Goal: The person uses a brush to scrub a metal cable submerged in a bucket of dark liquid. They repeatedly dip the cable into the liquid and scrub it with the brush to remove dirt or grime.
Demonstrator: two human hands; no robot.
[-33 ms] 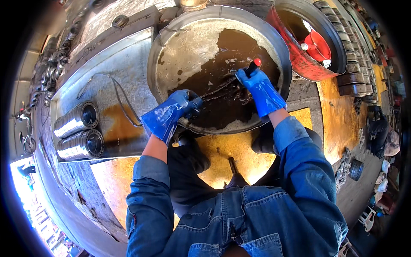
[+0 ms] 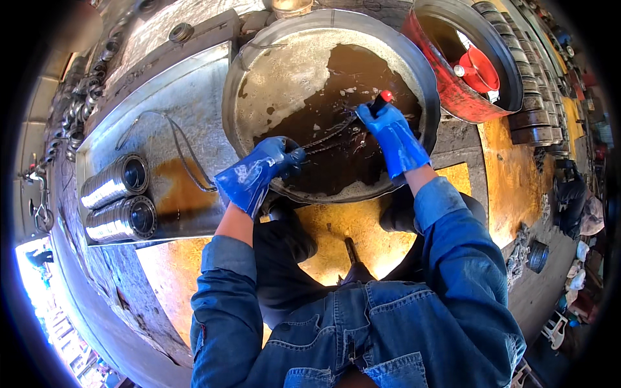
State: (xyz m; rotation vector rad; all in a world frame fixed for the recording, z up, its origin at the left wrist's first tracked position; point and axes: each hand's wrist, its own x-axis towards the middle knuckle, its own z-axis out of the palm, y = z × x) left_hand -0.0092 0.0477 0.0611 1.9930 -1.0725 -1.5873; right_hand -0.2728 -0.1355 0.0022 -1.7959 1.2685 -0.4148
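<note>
The right grip [image 2: 386, 121], in the head view, is closed round a red-tipped black handle [image 2: 380, 100] above a round metal basin [image 2: 429, 77] of brown liquid. A twisted cord [image 2: 328, 138] stretches toward the curled left grip [image 2: 272, 159]; whether that one clasps it I cannot tell. Left of both, metal cylinders [image 2: 111, 183] lie on a tray [image 2: 207, 116].

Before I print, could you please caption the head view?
Over a tub of brown liquid: gloved left hand, and gloved right hand gripping a black handle.

Head-worn wide fisheye, facing down, lap [image 2: 352, 317] nearest, basin [image 2: 310, 23] beyond
</note>
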